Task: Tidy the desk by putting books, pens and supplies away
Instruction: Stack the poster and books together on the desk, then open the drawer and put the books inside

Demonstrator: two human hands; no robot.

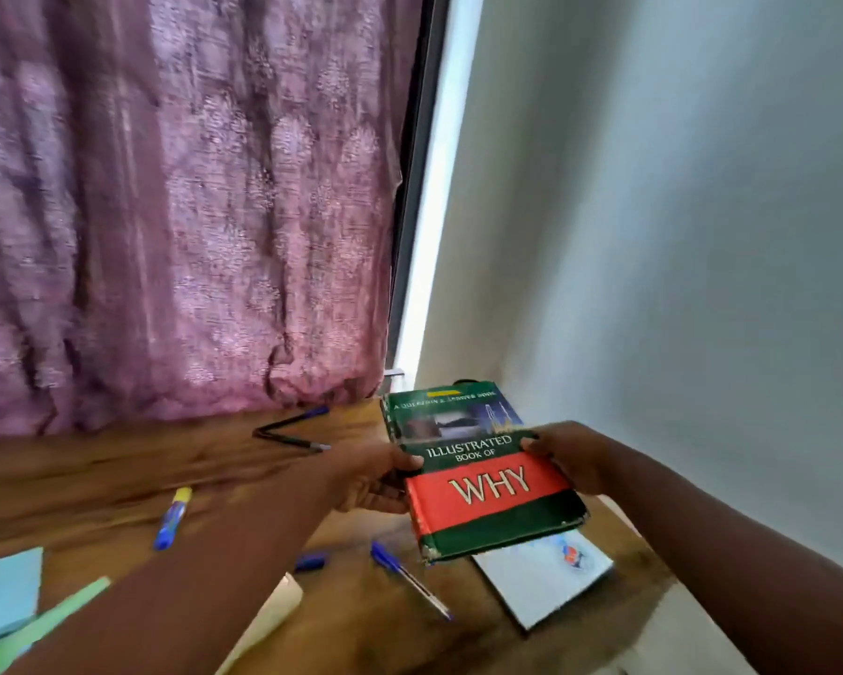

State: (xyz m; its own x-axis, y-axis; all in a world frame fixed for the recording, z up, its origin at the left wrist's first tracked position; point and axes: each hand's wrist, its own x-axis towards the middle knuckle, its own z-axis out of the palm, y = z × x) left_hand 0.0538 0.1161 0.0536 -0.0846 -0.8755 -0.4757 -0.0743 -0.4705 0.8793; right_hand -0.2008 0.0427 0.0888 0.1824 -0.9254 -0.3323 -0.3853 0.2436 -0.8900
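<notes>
A green and red hardcover book titled "Illustrated Book of Why" is held above the wooden desk near its right end. My left hand grips its left edge and my right hand grips its right edge. Under the book lies a white book flat on the desk. Loose on the desk are a blue pen, a blue pen cap, a blue and yellow marker and two dark pens touching in a V near the curtain.
A pink patterned curtain hangs behind the desk. A pale wall runs along the right side. Blue paper and green paper lie at the desk's front left. A white sheet shows under my left forearm.
</notes>
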